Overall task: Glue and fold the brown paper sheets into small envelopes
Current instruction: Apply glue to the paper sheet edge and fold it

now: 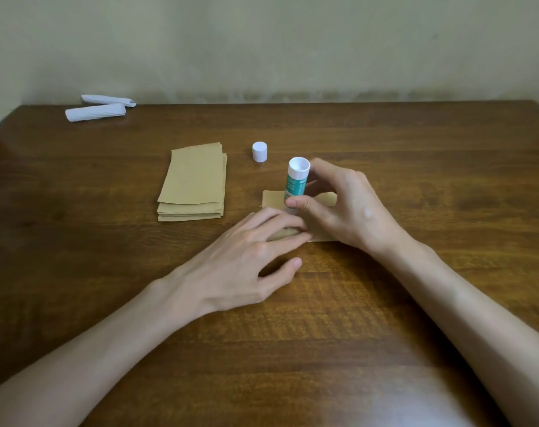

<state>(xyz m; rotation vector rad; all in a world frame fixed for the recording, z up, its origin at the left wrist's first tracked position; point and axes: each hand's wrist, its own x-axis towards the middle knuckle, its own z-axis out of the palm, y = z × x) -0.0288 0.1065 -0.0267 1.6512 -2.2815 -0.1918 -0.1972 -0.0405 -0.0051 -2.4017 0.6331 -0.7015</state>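
At frame centre the right hand [342, 208] pinches a green-and-white glue stick [296, 180], upright on 1 brown paper sheet [272, 198]. The left hand [249, 257], fingers straight, presses the sheet's near part flat and hides much of it. Just above stands the white cap [259, 151]; left of it lies a stack of brown sheets [192, 183]. 2 white paper rolls [95, 112] lie at the upper left of the wooden table [416, 149].

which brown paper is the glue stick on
The single brown sheet right of the stack; the right hand holds the glue stick upright on it. The stack lies untouched.
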